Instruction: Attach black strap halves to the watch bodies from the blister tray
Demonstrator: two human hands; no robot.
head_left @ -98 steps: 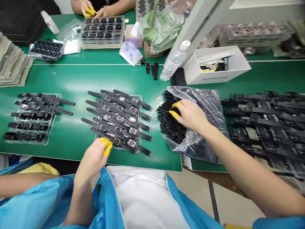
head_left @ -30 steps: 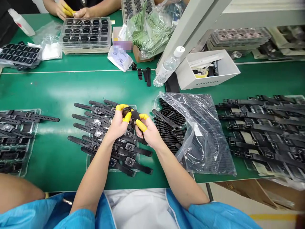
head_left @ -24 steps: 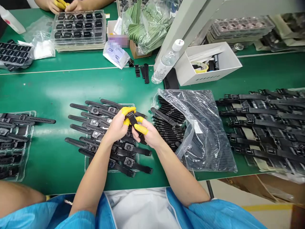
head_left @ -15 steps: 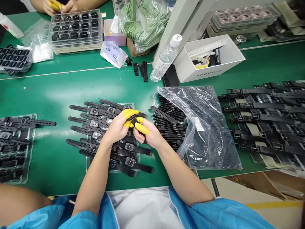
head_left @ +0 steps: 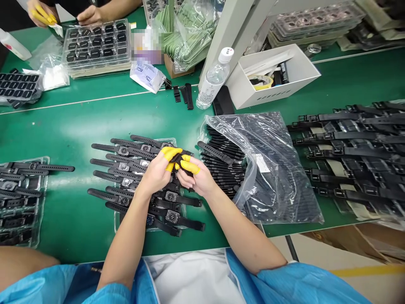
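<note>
Yellow covers sit on the fingertips of my left hand (head_left: pixel 160 169) and my right hand (head_left: pixel 194 172). Both pinch one small black watch piece (head_left: pixel 177 159), mostly hidden by the fingers; whether it is a strap end or a watch body cannot be made out. Beneath and left of my hands, several black watches with straps (head_left: pixel 125 166) lie face down in rows on a clear tray (head_left: pixel 117 221). Right of my right hand, an open plastic bag (head_left: pixel 278 181) holds many black straps (head_left: pixel 224 173), with one loose strap (head_left: pixel 215 152) on top.
More watches lie on a tray (head_left: pixel 44 198) at the left and in rows (head_left: pixel 357 152) at the right. Behind stand a water bottle (head_left: pixel 213 82), a white box (head_left: pixel 275 90), a grey post (head_left: pixel 226 36) and a tray of black parts (head_left: pixel 96 44). Another person's hands (head_left: pixel 90 14) are at the top left.
My fingers have shifted slightly around the black piece, which shows at a different angle. The other person's hands have moved apart, one going left with something white.
</note>
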